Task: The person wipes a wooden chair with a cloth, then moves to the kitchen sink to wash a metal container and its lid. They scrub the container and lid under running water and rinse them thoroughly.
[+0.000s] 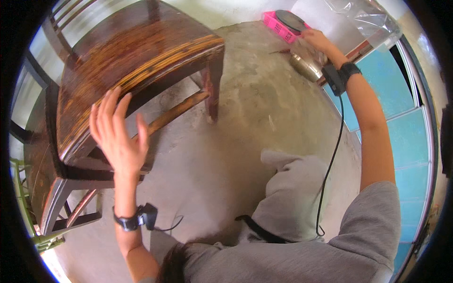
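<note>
My left hand (pixel 118 131) is raised with its fingers apart over the front edge of a dark wooden chair (pixel 141 53); whether it touches the wood I cannot tell. At the upper right, my right hand (pixel 316 40) reaches out beside a pink plastic basket (pixel 279 30), on which lies a dark round lid or pan (pixel 291 21). Thin clear plastic (pixel 306 51) hangs just below the right fingers, which seem closed on it. Under it a shiny metal container (pixel 306 67) lies near the wall. Each wrist bears a black strapped device.
A second dark wooden chair (pixel 40 177) stands at the left, with green metal bars (pixel 21 198) behind it. Blue tiles (pixel 408 141) cover a structure along the right side. Clear plastic sheeting (pixel 375 23) lies on its top. A black cable (pixel 332 162) hangs from the right wrist device.
</note>
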Demonstrator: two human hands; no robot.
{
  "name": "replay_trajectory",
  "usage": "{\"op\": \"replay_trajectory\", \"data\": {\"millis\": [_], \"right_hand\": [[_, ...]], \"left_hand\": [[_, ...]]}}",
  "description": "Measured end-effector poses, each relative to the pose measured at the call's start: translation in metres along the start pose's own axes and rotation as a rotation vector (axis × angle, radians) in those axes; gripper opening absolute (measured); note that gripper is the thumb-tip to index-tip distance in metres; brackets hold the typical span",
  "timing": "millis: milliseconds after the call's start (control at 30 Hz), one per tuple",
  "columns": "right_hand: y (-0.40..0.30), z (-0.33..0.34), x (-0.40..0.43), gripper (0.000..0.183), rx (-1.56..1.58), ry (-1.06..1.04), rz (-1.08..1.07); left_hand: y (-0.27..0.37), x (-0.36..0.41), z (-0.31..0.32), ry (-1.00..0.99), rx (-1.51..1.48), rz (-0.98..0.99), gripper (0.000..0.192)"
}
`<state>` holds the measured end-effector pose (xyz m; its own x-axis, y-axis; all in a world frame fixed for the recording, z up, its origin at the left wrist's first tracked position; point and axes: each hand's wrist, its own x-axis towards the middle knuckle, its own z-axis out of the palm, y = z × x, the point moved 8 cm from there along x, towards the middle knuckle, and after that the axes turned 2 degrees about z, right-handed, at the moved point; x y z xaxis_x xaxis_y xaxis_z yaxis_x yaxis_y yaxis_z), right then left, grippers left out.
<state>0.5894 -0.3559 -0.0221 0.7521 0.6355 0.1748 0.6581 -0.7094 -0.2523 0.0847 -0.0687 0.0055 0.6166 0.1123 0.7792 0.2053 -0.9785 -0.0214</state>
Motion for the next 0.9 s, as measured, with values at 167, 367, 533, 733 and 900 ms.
{"op": "replay_trajectory", "data": {"millis": [167,367,533,733,900], "right_hand": [[0.187,0.049,-0.008,0.025,-0.156,-0.303,0.287],[0.308,0.065,0.027,0.021,-0.338,-0.252,0.304],[0.339,0.097,0.064,0.025,-0.298,-0.307,0.291],[0.357,0.142,0.094,0.025,-0.37,-0.144,0.008],[0.397,0.173,0.106,0.021,-0.556,-0.17,-0.001]], "left_hand": [[0.023,0.035,0.018,-0.149,0.193,0.122,0.04],[0.026,0.084,0.082,-0.399,0.37,0.211,0.046],[0.017,0.081,0.103,-0.531,0.328,0.107,0.053],[0.003,0.074,0.104,-0.491,0.289,0.048,0.065],[-0.002,0.07,0.103,-0.488,0.281,0.041,0.065]]}}
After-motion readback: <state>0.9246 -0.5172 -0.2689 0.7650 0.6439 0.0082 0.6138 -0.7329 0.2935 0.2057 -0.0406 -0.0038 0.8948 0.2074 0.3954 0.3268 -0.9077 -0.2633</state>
